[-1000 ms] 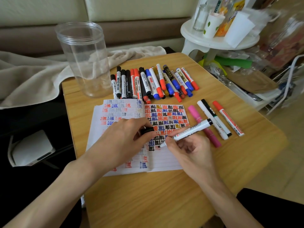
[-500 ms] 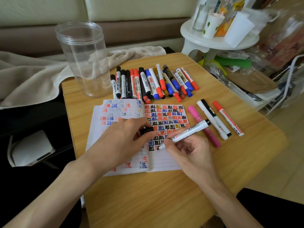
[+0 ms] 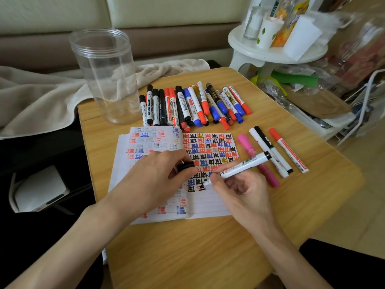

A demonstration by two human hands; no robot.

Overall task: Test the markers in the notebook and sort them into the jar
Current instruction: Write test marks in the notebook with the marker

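The white marker (image 3: 245, 163) lies slanted just right of the frame's centre. The right grip (image 3: 243, 190) pinches it low on the barrel, and its black tip touches the notebook (image 3: 210, 205) beside a fresh black stroke. The left grip (image 3: 150, 180) rests on the left page and pinches the black cap (image 3: 187, 166) between thumb and fingertips. The marker looks like light, stiff, smooth-sided plastic. A pinch near the tip suits writing, while a hold at mid-barrel would suit lifting it to the clear jar (image 3: 104, 76), which stands empty at the upper left on the desk (image 3: 208, 257). The cap is small and could slip, and the wet tip may smear.
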